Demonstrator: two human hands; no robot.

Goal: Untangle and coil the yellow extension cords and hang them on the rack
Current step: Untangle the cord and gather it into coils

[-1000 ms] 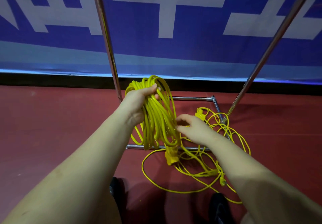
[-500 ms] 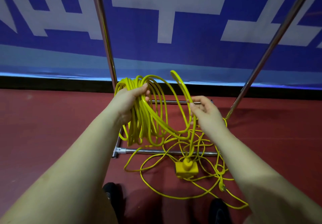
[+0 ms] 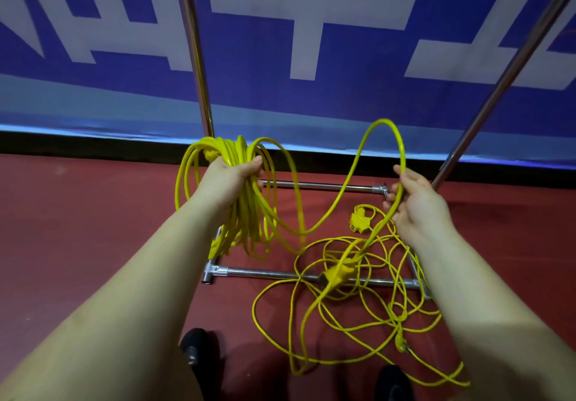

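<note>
Left hand [image 3: 232,176] grips a coil [image 3: 246,201] of yellow cord, fingers curled round the gathered loops, which hang below the fist. Right hand [image 3: 416,204] holds a single strand [image 3: 367,154] in curled fingers; the strand arches up between the hands and sags back to the coil. Loose cord [image 3: 346,301] lies tangled on the red floor [image 3: 78,229], draped over the rack [image 3: 199,57] base's near bar. Two yellow socket blocks [image 3: 338,272] sit in the tangle.

Tangled cord [image 3: 349,279] covers rack base bars [image 3: 268,273]; open red floor [image 3: 78,229] left, seemingly unobstructed.
</note>
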